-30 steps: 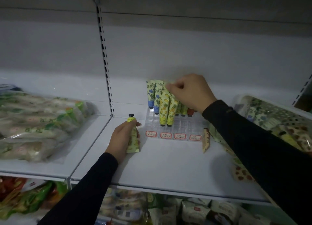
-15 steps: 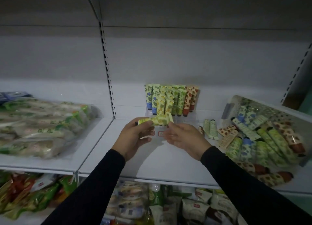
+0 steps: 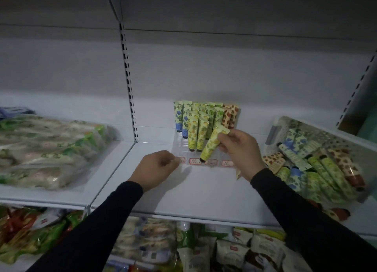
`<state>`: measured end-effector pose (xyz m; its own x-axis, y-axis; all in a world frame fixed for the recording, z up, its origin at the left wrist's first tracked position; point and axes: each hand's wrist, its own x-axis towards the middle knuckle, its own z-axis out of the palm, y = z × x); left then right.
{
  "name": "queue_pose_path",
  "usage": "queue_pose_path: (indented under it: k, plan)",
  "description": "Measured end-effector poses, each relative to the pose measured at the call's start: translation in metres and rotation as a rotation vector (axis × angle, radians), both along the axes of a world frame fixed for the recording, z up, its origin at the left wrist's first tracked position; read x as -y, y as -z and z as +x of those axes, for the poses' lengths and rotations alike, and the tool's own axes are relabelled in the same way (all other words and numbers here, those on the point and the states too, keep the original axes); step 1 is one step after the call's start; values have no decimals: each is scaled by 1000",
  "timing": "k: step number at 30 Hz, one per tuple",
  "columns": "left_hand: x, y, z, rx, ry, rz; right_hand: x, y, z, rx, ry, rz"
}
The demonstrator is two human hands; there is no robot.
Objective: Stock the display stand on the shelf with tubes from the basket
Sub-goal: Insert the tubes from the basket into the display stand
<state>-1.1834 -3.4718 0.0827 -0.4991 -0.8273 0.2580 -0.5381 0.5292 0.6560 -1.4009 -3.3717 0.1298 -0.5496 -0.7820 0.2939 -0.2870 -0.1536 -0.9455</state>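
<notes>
Pinching tube, right hand

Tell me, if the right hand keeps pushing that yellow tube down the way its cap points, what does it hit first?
Probably the clear plastic display stand. The right hand pinches the yellow lemon-print tube tilted, black cap aimed down-left at the stand's front row, just behind the red-bordered price labels. Depth is unclear, though.

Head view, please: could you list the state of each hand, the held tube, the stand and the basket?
Right hand: pinches a yellow tube.
Yellow tube: tilted, cap down over the stand.
Left hand: curled, holds nothing.
Display stand: partly stocked.
Basket: holds many tubes.
</notes>
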Motion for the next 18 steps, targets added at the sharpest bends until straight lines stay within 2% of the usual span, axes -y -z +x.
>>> queue_pose_path:
  k: [3,6,11,18]
  plan:
    - [20,12,17,269,-116,-89,6,-6,-8,-169,43,6]
    - [32,26,20,425,-74,-175,16,-11,-8,-252,42,10]
    - [39,40,17,515,-39,-236,31,-14,-4,-353,39,20]
    - [33,36,17,517,-44,-231,37,-9,0,-433,52,48]
